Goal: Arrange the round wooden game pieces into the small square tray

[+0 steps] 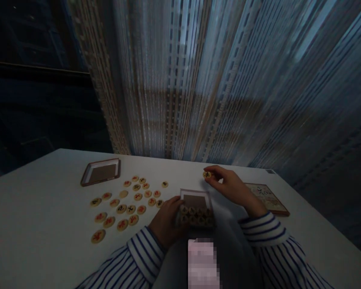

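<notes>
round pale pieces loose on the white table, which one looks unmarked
The blank-faced round pale piece, just left of a red-marked one amid the scatter; every other loose piece shows red or black marks.

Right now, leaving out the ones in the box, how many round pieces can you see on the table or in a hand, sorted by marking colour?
Red-marked pieces: 15
Black-marked pieces lying loose: 7
Black-marked piece in the right hand: 1
Blank-faced piece: 1
Total: 24
</notes>
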`<state>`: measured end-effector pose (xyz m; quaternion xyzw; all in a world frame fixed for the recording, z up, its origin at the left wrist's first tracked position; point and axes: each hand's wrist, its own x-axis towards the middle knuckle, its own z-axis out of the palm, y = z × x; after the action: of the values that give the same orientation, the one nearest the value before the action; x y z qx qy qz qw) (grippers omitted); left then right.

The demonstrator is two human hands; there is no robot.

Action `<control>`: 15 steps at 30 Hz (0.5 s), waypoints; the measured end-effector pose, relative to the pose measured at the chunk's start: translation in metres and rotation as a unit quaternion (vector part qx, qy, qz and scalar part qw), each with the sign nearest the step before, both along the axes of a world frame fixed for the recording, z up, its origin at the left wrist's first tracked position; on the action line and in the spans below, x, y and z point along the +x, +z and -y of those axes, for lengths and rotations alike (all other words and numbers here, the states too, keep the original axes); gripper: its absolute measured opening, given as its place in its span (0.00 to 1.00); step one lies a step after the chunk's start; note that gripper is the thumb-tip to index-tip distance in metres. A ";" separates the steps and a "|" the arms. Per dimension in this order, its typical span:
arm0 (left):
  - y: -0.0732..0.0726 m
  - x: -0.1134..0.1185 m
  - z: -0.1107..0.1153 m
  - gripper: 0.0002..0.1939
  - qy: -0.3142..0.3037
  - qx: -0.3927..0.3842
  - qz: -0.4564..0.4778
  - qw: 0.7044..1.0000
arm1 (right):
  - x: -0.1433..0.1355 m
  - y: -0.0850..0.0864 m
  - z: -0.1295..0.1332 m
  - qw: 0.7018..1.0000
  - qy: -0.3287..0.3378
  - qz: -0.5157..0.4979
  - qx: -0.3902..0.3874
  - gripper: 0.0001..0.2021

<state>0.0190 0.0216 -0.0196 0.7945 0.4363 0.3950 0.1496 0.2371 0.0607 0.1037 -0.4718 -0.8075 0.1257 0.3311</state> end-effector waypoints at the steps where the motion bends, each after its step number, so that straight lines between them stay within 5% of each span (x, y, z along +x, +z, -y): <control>1: -0.001 0.000 0.000 0.29 -0.004 0.004 -0.003 1.000 | 0.001 -0.004 -0.001 1.000 0.002 0.016 -0.004 0.13; 15: 0.009 -0.004 0.005 0.28 -0.028 -0.029 -0.034 0.999 | 0.008 -0.016 -0.004 0.987 0.008 0.149 -0.067 0.09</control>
<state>0.0149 0.0168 -0.0104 0.8146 0.4305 0.3504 0.1685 0.2448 0.0651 0.0873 -0.4997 -0.8414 0.1105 0.1738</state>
